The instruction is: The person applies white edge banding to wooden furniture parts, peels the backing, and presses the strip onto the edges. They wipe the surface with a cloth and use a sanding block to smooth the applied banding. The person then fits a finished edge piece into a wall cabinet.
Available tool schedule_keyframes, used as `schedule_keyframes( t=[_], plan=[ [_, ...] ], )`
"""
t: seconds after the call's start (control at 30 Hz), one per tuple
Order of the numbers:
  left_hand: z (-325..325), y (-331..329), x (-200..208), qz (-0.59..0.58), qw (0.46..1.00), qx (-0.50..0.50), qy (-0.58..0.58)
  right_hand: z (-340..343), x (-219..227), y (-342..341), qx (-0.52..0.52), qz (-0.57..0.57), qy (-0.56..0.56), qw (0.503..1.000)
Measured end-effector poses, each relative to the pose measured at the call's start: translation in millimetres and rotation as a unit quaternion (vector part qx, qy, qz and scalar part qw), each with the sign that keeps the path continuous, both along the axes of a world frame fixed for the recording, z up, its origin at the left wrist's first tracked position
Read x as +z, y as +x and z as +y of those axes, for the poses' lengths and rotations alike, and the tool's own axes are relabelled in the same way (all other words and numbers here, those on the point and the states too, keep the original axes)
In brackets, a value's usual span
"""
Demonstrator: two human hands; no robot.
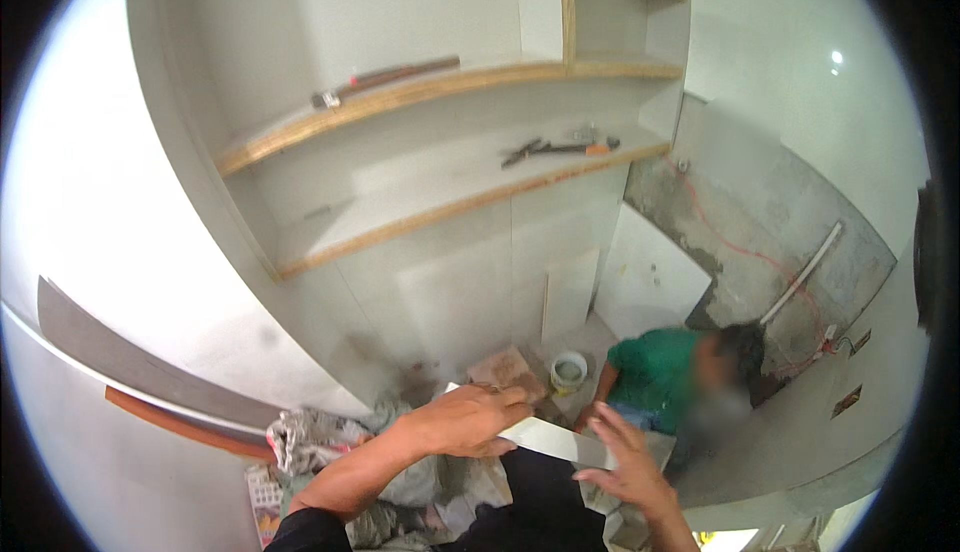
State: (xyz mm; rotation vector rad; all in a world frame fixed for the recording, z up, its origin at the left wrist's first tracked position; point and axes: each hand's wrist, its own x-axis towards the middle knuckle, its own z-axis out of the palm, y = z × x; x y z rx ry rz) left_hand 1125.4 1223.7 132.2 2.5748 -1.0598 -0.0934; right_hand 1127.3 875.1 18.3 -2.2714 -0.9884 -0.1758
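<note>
A narrow, flat white strip (548, 441) slants across in front of my body, its material hard to tell. My left hand (468, 420) is closed around its left part, and a white tip pokes out beyond the knuckles. At the strip's other end is my right hand (636, 469), open, with thumb and fingers spread on either side of that end. Whether the right palm touches the strip cannot be made out.
A person in a green shirt (650, 367) crouches close by on the right, near a white bucket (568, 372). Tools (560, 148) lie on the wood-edged shelf (440, 192) ahead; a hammer-like tool (390, 77) rests higher. A white panel (650, 270) leans by the wall. Crumpled sacks (310, 440) lie left.
</note>
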Motion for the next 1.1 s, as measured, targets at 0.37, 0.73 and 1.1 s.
schedule_keyframes(
  t=[0.37,0.73,1.1],
  plan=[
    [37,56,120,-0.169,0.985,0.015,0.026,117,104,109,0.074,-0.071,0.153,0.983],
    [92,322,304,-0.355,0.912,0.101,-0.181,114,223,330,-0.025,-0.074,0.48,0.874],
    [26,620,589,-0.672,0.688,0.059,-0.268,30,558,544,-0.1,-0.381,0.478,0.786]
  ],
)
